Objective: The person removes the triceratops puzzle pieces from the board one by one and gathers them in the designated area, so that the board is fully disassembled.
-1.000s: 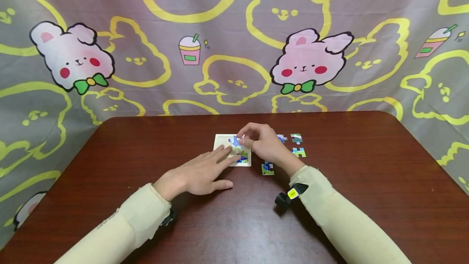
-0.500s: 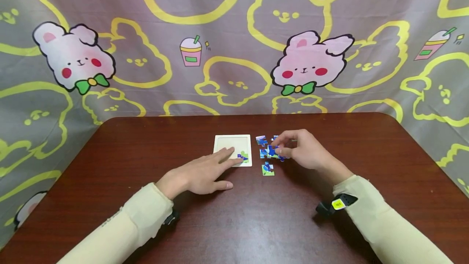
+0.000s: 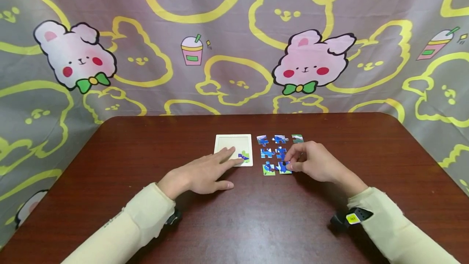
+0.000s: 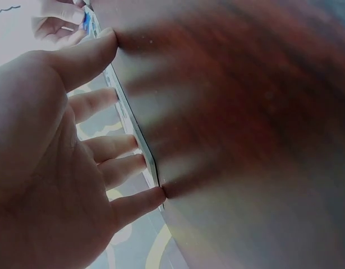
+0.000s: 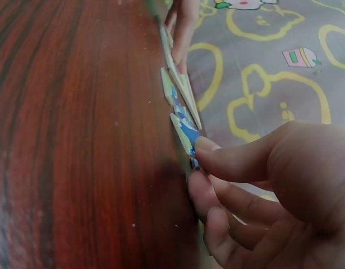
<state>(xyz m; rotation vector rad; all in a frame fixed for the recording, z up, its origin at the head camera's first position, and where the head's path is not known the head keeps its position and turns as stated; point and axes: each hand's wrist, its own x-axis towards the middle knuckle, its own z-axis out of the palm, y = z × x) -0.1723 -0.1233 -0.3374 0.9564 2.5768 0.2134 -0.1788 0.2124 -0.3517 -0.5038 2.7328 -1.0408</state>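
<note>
A square white puzzle tray [image 3: 225,142] lies on the table with one green-and-purple jigsaw piece [image 3: 244,156] in its near right corner. My left hand [image 3: 199,174] reaches in with fingers spread and fairly straight, their tips on the tray's near part. In the left wrist view its fingertips meet the edge of the tray [image 4: 139,143]. To the right, my right hand [image 3: 316,162] pinches a blue-and-green jigsaw piece [image 3: 284,168] between thumb and index finger, low at the table. The thumb [image 5: 208,152] overlaps the piece's edge in the right wrist view.
Several loose jigsaw pieces lie in rough rows right of the tray, among them a blue-green one [image 3: 268,169] and a far right green one [image 3: 297,138]. Behind the brown table [image 3: 234,223] hangs a patterned cloth [image 3: 234,44].
My right hand has carried the blue jigsaw piece from over the tray to the right, then down towards me beside the other pieces. The left hand has stayed in place.
</note>
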